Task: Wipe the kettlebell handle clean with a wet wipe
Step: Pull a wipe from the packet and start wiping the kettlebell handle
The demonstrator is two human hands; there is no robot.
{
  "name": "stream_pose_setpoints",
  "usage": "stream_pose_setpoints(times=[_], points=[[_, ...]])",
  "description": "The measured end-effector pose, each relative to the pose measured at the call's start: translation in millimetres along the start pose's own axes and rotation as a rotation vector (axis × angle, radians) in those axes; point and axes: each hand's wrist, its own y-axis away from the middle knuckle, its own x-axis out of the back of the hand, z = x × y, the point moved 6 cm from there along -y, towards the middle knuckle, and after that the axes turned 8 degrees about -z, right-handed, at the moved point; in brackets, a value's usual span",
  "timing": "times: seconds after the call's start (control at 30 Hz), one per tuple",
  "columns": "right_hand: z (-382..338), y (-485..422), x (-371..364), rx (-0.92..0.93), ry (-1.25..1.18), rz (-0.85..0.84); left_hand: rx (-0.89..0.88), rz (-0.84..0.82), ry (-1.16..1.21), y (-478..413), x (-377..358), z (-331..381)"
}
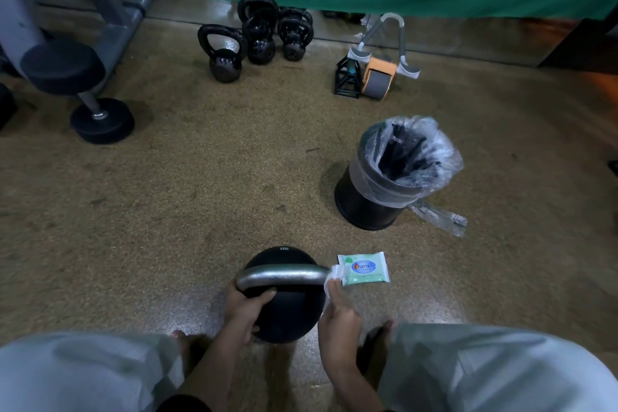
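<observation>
A black kettlebell (pixel 287 314) stands on the floor between my knees, its silver handle (pixel 284 276) running left to right across the top. My left hand (pixel 245 309) grips the kettlebell at the handle's left end. My right hand (pixel 337 314) holds a white wet wipe (pixel 334 274) against the handle's right end. A green wet wipe pack (pixel 364 268) lies on the floor just right of the kettlebell.
A black bin (pixel 378 191) lined with a clear plastic bag stands ahead to the right. Several black kettlebells (pixel 257 40) sit by the far green curtain, an ab roller (pixel 378 77) beside them. A dumbbell (pixel 97 114) and machine frame are at the left.
</observation>
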Motion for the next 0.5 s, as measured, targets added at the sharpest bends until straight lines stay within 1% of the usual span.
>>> stream_pose_setpoints(times=[0.1,0.17,0.23,0.33,0.43,0.5], points=[[-2,0,-4,-0.020,-0.007,0.049,0.003,-0.006,-0.009,-1,0,-2],[0,5,-11,0.023,-0.014,0.048,0.004,-0.002,-0.009,-1,0,-3],[4,10,-13,0.029,-0.034,0.015,-0.001,-0.003,-0.005,0,0,-3],[9,4,-10,-0.037,-0.132,0.019,-0.007,-0.007,0.002,0,0,-2],[-5,-6,-1,0.033,-0.044,0.089,-0.001,-0.008,0.000,1,-2,-1],[-8,-6,-2,0.084,-0.018,0.080,0.002,-0.003,-0.007,2,-2,-2]])
